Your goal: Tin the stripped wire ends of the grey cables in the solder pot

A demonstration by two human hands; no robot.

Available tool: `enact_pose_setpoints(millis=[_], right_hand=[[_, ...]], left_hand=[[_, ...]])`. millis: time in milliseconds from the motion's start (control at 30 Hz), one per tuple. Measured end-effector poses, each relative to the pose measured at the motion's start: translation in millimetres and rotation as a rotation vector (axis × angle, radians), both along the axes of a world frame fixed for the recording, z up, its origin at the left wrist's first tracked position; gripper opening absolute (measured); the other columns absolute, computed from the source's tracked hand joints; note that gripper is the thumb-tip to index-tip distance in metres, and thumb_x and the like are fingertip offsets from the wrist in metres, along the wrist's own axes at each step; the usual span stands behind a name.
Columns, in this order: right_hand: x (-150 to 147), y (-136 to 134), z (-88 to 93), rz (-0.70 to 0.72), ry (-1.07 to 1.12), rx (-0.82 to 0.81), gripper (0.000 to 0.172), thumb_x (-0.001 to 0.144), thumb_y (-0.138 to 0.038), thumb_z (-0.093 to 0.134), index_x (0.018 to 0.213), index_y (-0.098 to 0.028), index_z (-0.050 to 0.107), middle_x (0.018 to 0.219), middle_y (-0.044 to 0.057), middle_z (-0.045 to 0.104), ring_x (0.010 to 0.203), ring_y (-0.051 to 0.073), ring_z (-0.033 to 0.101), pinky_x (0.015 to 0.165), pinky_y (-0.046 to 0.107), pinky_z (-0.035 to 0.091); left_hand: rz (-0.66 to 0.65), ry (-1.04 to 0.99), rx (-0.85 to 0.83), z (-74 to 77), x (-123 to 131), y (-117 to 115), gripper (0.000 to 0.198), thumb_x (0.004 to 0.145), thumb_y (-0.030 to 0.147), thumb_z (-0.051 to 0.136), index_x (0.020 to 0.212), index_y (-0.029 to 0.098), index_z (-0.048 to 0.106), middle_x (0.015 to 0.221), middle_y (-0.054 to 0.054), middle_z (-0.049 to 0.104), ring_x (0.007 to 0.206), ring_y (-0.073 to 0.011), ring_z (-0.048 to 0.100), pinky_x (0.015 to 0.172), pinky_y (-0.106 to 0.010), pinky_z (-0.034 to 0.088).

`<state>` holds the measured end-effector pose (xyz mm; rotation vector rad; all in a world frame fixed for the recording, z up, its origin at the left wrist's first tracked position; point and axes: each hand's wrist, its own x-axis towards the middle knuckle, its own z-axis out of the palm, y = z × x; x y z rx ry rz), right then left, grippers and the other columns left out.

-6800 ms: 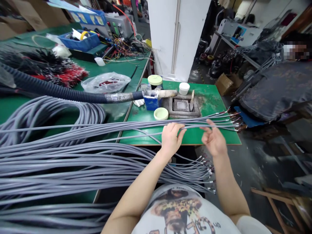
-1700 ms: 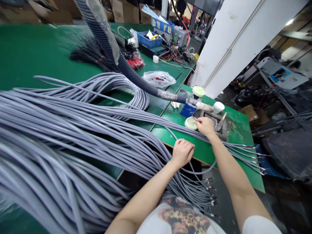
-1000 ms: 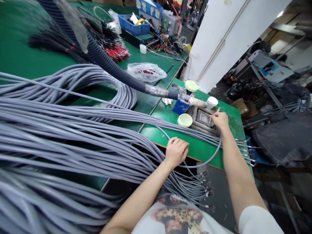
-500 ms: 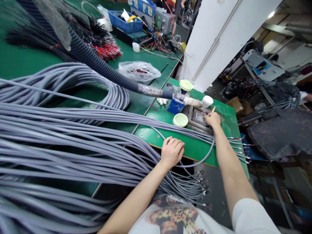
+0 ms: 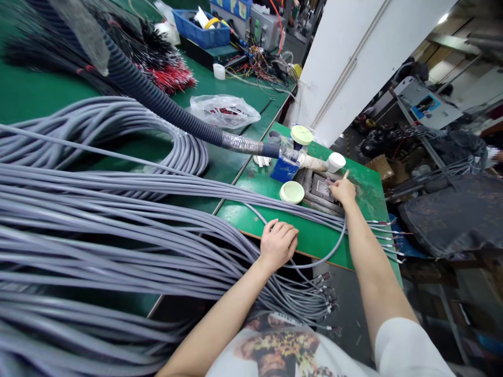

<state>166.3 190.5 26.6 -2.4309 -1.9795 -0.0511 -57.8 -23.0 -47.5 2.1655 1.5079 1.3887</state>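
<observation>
Smooth, satiny cables (image 5: 176,256); ribbed hose (image 5: 168,111), apparently plastic

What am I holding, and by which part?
Your right hand holds a gray cable near its wire end. Your left hand curls over cable; its grip is hidden.

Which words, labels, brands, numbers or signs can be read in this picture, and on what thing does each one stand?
None can be read with certainty.
White shirt: small lettering at the edge of its print, too small and distorted to read.
Pale green lid behind the blue box: faint dark marks, too small to read.
</observation>
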Motion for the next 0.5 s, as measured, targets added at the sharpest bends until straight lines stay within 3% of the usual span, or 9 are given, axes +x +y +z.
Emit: enact_pose_setpoints(millis=[500], right_hand=[[-0.7,-1.5,2.5,0.006,0.042,0.036,0.027,0.073,-0.035,0.06,0.088,-0.019,0.076,0.093,0.014,0.072,0.091,0.028,0.066,0.077,0.034,0.049]], left_hand=[[-0.001,0.003,-0.014,-0.1,0.0,-0.4,0.016,0.086,0.02,0.053,0.096,0.023,0.065,0.094,-0.002,0.071,0.095,-0.0185,0.061,0.102,-0.042,0.032]])
